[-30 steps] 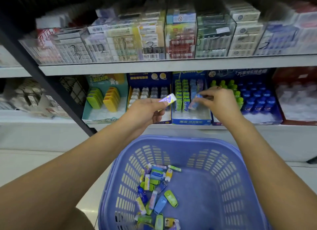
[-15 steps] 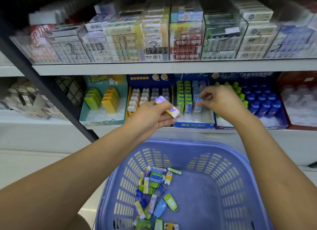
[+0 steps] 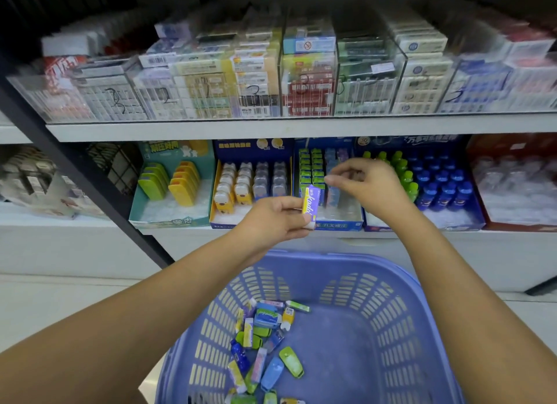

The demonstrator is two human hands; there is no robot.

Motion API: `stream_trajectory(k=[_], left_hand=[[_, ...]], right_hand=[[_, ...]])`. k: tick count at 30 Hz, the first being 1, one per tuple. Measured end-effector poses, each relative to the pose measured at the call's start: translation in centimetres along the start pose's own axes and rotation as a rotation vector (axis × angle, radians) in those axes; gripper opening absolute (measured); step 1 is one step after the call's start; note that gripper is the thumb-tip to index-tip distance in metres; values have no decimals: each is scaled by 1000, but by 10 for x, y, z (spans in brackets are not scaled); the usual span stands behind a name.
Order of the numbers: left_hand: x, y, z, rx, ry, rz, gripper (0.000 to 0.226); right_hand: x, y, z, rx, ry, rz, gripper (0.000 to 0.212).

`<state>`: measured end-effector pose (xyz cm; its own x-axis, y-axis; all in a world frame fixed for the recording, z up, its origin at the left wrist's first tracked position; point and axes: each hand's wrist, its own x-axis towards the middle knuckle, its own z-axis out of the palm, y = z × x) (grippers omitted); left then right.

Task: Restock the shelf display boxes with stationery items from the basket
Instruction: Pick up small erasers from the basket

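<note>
My left hand (image 3: 272,219) pinches a small purple-sleeved eraser (image 3: 310,206), upright, in front of the lower shelf. My right hand (image 3: 366,185) hovers just right of it over the blue display box of green and blue erasers (image 3: 340,224); its fingers are loosely curled and I see nothing in them. Below, a blue plastic basket (image 3: 401,328) holds several loose erasers and small stationery pieces (image 3: 265,346) at its left side.
On the lower shelf stand a teal box with green and yellow items (image 3: 168,219), a box of bear-shaped items (image 3: 250,180), a blue box of small bottles (image 3: 437,189) and a red box (image 3: 512,186). Above them, clear bins (image 3: 271,87) hold stacked packs. A black upright (image 3: 75,168) runs at the left.
My right hand has lifted back from the blue eraser box, fingers now free. The eraser in my left hand has turned upright and moved right, closer to my right hand.
</note>
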<state>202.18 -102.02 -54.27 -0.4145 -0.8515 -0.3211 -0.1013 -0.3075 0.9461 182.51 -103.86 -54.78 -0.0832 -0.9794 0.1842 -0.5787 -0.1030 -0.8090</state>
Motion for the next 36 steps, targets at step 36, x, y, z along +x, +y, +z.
stream_trajectory(k=[36], left_hand=[[-21, -34, 1, 1297, -66, 321, 23]], right_hand=[[-3, -14, -10, -488, -261, 71, 24]])
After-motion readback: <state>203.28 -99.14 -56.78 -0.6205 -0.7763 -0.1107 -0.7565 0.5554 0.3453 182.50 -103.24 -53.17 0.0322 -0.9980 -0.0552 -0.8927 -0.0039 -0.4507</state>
